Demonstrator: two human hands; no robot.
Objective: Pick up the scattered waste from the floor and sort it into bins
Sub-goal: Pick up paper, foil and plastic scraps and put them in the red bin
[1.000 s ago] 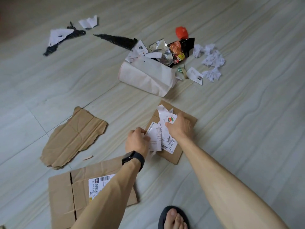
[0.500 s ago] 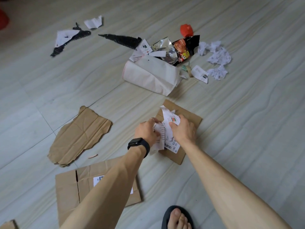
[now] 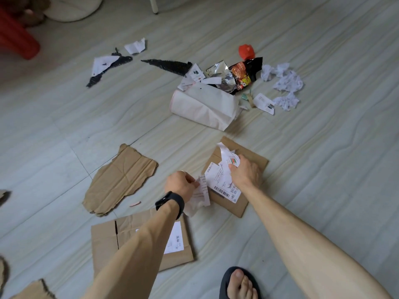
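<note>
The left hand (image 3: 182, 186), with a black smartwatch (image 3: 170, 201) on its wrist, is curled tight around a crumpled receipt (image 3: 199, 198) whose loose end hangs down just above the floor (image 3: 323, 169). Just beside it, the right hand (image 3: 246, 172) has its thumb and bent fingers pinched on a torn shipping label (image 3: 220, 180) – barcode end toward the person – which lies on a brown cardboard piece (image 3: 234, 205) flat on the floor. A ragged cardboard scrap (image 3: 123, 178) sits to the left and a flattened box (image 3: 103, 240) lies under the left forearm. Farther off are a white paper bag (image 3: 205, 104), a snack wrapper (image 3: 244, 74), crumpled tissues (image 3: 285, 80) and black plastic shreds (image 3: 168, 65).
</note>
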